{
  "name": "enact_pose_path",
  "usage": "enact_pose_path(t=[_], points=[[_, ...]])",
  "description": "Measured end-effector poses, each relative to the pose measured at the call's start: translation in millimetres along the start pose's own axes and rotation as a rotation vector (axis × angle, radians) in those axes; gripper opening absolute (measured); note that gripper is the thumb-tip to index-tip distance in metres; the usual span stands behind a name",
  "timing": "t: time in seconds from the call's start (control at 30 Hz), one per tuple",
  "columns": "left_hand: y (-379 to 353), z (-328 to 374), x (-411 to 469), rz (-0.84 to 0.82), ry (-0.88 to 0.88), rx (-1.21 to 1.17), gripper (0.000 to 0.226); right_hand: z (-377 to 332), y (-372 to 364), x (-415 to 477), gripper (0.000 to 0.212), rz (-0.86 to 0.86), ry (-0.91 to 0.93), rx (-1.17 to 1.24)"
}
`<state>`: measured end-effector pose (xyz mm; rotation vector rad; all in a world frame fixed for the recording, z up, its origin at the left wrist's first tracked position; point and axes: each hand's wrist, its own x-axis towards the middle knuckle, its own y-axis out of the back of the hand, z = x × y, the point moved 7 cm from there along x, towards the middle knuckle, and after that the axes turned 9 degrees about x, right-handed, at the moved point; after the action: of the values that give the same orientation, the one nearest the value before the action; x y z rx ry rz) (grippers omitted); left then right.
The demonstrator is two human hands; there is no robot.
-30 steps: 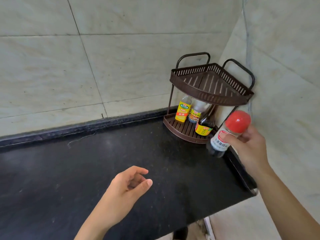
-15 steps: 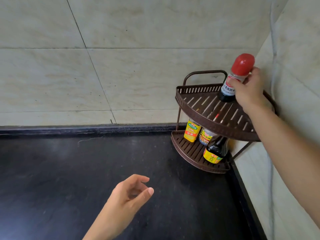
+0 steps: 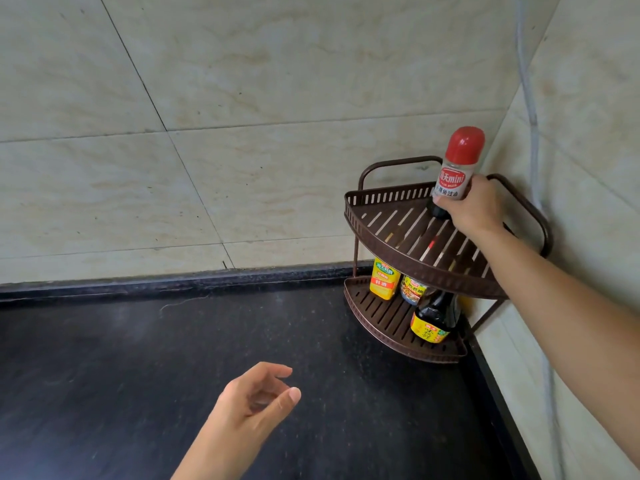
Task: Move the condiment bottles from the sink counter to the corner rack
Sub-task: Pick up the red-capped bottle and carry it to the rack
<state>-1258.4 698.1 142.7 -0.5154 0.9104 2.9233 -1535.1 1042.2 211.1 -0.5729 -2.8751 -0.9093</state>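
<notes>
step: setting red-capped bottle [image 3: 452, 178] on corner rack [image 3: 398, 237] top tier, far right | right hand [image 3: 476, 211] fingers wrapped round bottle | left hand [image 3: 258, 401] fingers loosely spread, empty | next: seat base flat, release

black counter [image 3: 173, 358] carries brown corner rack [image 3: 388, 317]

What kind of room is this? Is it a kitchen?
Most likely a kitchen. A dark stone counter meets tiled walls, and a brown corner rack holds sauce bottles. The right hand is setting a red-capped bottle on the top shelf.
</notes>
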Motion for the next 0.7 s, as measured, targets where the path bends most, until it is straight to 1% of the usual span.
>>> enact_pose_path(t=[0.2,0.27,0.43,0.5,0.53,0.6,0.67,0.7], points=[[0.3,-5.9,-2.6,-0.004,0.014,0.005,0.014,-1.4,2.6,-2.8,0.053,0.001,-0.011,-0.021],[0.4,-7.7,-3.8,-0.011,0.022,0.007,0.014,-0.5,2.2,-4.7,0.054,-0.028,-0.034,-0.020],[9.0,-12.8,-7.1,0.007,0.026,-0.023,0.014,-1.6,14.6,-18.5,0.065,-0.109,-0.151,0.006],[15.2,-16.4,-8.9,0.020,0.030,-0.044,0.014,-8.7,25.3,-33.6,0.071,-0.185,-0.148,0.096],[18.7,-18.5,-9.7,0.028,0.031,-0.060,0.015,-15.5,32.0,-46.2,0.067,-0.224,-0.135,0.169],[25.5,-21.8,-12.2,0.039,0.041,-0.098,0.024,-28.0,44.5,-76.5,0.047,-0.284,-0.101,0.324],[30.9,-26.9,-15.5,0.057,0.058,-0.148,0.031,-33.6,52.9,-111.0,0.031,-0.293,-0.091,0.428],[32.6,-29.7,-17.6,0.071,0.065,-0.176,0.031,-32.2,53.1,-128.8,0.027,-0.301,-0.097,0.467]])
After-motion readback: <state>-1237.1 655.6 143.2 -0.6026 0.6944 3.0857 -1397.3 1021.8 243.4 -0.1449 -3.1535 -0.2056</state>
